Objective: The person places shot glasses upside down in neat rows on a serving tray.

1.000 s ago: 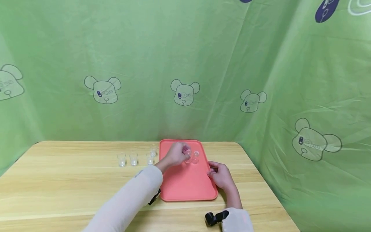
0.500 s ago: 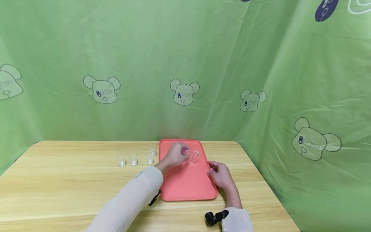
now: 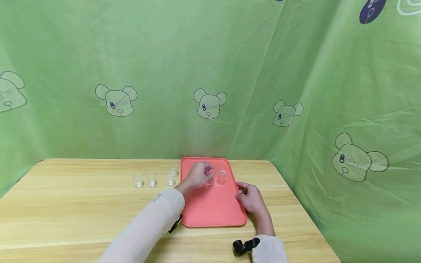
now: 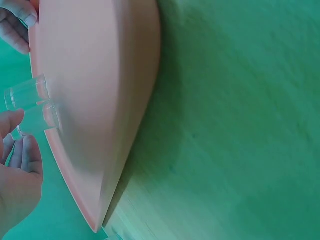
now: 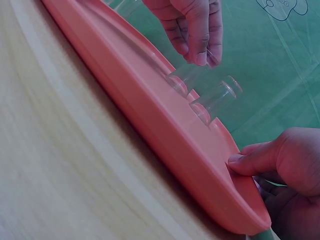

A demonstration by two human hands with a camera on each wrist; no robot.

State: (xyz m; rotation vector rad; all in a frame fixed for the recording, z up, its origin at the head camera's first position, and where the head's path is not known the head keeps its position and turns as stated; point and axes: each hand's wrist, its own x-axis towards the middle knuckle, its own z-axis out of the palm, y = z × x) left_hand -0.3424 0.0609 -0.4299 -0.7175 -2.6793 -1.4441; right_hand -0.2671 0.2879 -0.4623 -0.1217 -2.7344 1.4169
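Observation:
A salmon-pink tray [image 3: 213, 210] lies lengthwise on the wooden table. Near its far end, my left hand [image 3: 198, 174] pinches the rim of a small clear shot glass [image 3: 211, 180], thumb on one side and fingers on the other. In the right wrist view that shot glass [image 5: 184, 82] stands upright with its base on the tray. Just to its right, apart from it, is a second clear shot glass [image 3: 221, 178], upright and untouched. My right hand [image 3: 251, 199] grips the tray's right rim; the right wrist view shows its thumb [image 5: 242, 161] over the edge.
Several more clear shot glasses [image 3: 151, 180] stand on the table left of the tray, one set farther back [image 3: 173, 169]. A green curtain [image 3: 158, 138] hangs behind the table and along its right side. Bare wood [image 3: 82, 212] extends at the left.
The left hand and its shot glass have shifted slightly left across the tray, widening the gap to the second glass. The right hand and tray stay in place.

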